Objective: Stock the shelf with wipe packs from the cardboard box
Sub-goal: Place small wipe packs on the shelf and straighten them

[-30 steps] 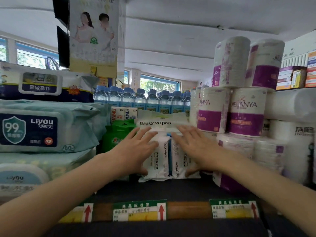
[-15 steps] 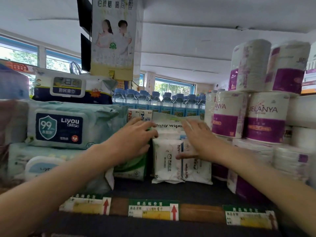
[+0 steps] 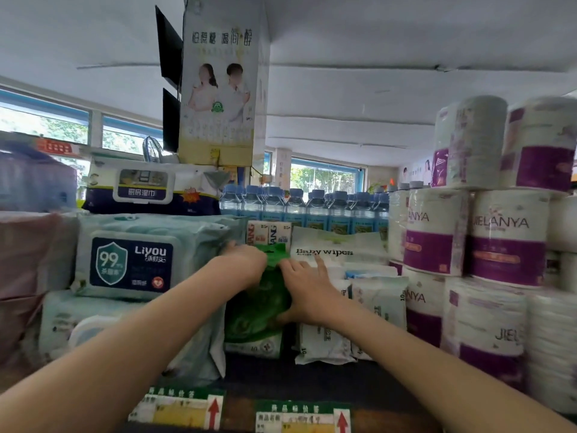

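A green wipe pack [image 3: 254, 317] stands upright on the dark shelf [image 3: 296, 378], between the large Liyou wipe packs [image 3: 140, 260] and several small white wipe packs [image 3: 379, 303]. My left hand [image 3: 245, 264] grips the green pack's top left, fingers curled over its upper edge. My right hand [image 3: 307, 295] lies against the pack's right side with fingers straight and spread, thumb pressing its front lower edge; it covers part of the white packs. A white "Baby wipes" pack [image 3: 340, 250] lies behind on top. The cardboard box is out of view.
Purple-and-white toilet paper rolls [image 3: 437, 235] are stacked at the right, close to the white packs. Water bottles [image 3: 296, 207] line the back. A navy wipe pack [image 3: 150, 192] tops the Liyou stack. Price labels [image 3: 187, 409] run along the shelf's front edge.
Both hands have left the white packs and moved left onto the green pack, which now stands taller at the front. The camera view has shifted right and closer.
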Demonstrator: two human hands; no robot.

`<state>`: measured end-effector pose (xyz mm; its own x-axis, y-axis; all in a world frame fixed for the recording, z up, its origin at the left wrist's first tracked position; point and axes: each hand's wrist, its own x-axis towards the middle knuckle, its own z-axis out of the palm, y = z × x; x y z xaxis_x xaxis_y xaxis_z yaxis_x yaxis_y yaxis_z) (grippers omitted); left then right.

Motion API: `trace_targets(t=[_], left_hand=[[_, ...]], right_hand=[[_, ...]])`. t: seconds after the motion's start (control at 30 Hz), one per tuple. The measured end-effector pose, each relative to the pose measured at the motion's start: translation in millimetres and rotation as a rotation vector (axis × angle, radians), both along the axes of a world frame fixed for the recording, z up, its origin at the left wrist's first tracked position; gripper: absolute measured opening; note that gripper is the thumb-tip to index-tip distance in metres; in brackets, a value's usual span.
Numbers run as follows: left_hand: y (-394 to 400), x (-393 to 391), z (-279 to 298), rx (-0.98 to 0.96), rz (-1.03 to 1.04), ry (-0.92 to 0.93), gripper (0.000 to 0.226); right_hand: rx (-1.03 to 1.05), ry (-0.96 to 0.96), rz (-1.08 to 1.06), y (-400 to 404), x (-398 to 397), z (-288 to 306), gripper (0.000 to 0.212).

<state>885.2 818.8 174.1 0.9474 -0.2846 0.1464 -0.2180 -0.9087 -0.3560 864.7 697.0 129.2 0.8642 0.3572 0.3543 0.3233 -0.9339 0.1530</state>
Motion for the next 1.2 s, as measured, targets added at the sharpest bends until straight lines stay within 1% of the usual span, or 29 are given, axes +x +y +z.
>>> trace_targets(t=[0.07, 0.13, 0.2, 0.23, 0.33, 0.4, 0.47, 0.57, 0.67, 0.77, 0.9, 0.97, 1.07, 1.13, 1.2], left_hand=[[0.1, 1.7, -0.8, 0.033, 0.016, -0.07, 0.043], [2.0, 2.7, 0.4, 0.03, 0.029, -0.091, 0.045], [3.9, 3.4, 1.0, 0.01, 0.026, -0.106, 0.046], [4.4, 4.7, 0.6, -0.001, 0.015, -0.12, 0.044], [4.7, 6.6, 0.9, -0.011, -0.033, -0.161, 0.036], [5.5, 6.2, 1.3, 0.011, -0.052, -0.168, 0.033], [6.6, 5.4, 1.9, 0.03, -0.061, -0.167, 0.036], [9.3, 3.3, 0.1, 0.044, -0.056, -0.178, 0.041], [9.5, 2.3, -2.9, 0.043, -0.061, -0.191, 0.04], [10.1, 2.6, -4.9, 0.051, -0.054, -0.212, 0.039], [9.5, 3.7, -7.2, 0.048, -0.034, -0.266, 0.039], [9.5, 4.7, -8.4, 0.039, -0.024, -0.315, 0.037], [5.5, 3.1, -11.2, 0.102, -0.013, -0.363, 0.037], [2.5, 2.6, -10.1, 0.139, 0.004, -0.384, 0.04], [2.2, 3.9, -7.6, 0.142, 0.014, -0.383, 0.043]], right_hand=[[0.0, 0.008, 0.0, -2.4, 4.4, 1.8, 0.096], [-0.006, 0.04, 0.001, -2.8, 9.4, 6.8, 0.098], [-0.004, 0.07, -0.002, -1.0, 13.6, 12.1, 0.095], [0.01, 0.072, 0.001, -0.2, 15.4, 15.2, 0.089], [0.038, 0.09, 0.029, 1.6, 24.4, 29.3, 0.062], [0.013, 0.222, 0.054, 3.9, 29.9, 44.1, 0.052], [-0.037, 0.382, 0.043, 9.1, 34.7, 58.9, 0.05], [-0.099, 0.469, 0.012, 17.6, 37.5, 71.0, 0.052], [-0.099, 0.37, 0.057, 14.8, 39.2, 64.7, 0.049], [0.059, 0.276, 0.142, 6.6, 37.1, 49.7, 0.041], [0.123, 0.068, 0.188, 2.1, 28.4, 34.8, 0.032], [0.089, -0.018, 0.19, 2.7, 27.8, 33.5, 0.033], [0.002, -0.069, 0.139, 6.2, 37.3, 37.6, 0.047], [-0.051, -0.068, 0.103, 10.4, 44.1, 41.1, 0.051], [-0.116, -0.012, 0.06, 11.9, 45.5, 44.9, 0.058]])
